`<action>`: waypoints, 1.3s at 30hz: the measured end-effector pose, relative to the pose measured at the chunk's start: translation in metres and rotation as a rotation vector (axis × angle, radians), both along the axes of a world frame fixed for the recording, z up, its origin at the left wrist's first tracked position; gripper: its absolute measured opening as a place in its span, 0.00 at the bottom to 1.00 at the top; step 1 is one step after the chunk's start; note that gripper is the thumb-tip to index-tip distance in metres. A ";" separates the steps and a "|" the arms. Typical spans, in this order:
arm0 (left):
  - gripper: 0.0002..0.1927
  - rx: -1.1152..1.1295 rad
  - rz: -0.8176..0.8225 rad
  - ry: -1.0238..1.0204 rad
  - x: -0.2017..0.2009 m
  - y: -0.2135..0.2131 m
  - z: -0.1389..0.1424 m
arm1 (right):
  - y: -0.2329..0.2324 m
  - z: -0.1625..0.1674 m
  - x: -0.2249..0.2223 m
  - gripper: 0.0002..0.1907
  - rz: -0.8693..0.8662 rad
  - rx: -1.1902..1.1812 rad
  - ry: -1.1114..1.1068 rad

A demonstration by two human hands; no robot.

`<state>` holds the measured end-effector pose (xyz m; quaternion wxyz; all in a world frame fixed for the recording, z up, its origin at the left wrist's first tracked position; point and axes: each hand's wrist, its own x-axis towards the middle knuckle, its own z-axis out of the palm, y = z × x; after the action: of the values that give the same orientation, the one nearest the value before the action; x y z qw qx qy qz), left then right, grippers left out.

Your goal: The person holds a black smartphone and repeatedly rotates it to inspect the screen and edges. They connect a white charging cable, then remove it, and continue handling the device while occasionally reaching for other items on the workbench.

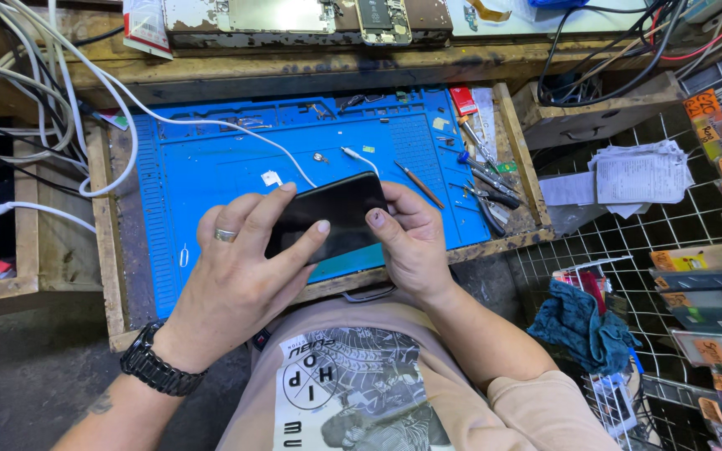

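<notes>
Two hands grip a black smartphone held tilted over the near edge of the blue repair mat on the table: the left hand cradles its lower end with fingers curled over the glass, and the right hand pinches its right edge, thumb on top. Handled well, the grip stays on the edges, low over the mat, with light and even pressure. At three o'clock hang packets with orange labels; a white paper stack lies at two o'clock, a red-and-white card at one.
</notes>
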<state>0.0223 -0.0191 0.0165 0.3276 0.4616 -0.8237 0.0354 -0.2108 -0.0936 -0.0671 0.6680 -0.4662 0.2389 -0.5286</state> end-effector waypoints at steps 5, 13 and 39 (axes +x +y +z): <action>0.28 -0.022 -0.008 -0.010 0.001 0.001 -0.002 | 0.001 -0.006 -0.004 0.17 -0.019 -0.013 0.029; 0.26 -0.073 0.007 -0.040 0.004 0.007 -0.006 | 0.008 0.002 -0.001 0.16 0.007 -0.030 0.032; 0.31 0.038 -0.025 0.118 0.013 0.021 -0.026 | 0.015 -0.001 0.001 0.18 0.104 -0.012 0.100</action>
<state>0.0357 0.0014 -0.0099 0.3671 0.4587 -0.8091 -0.0113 -0.2097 -0.0783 -0.0678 0.6788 -0.5078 0.2444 -0.4708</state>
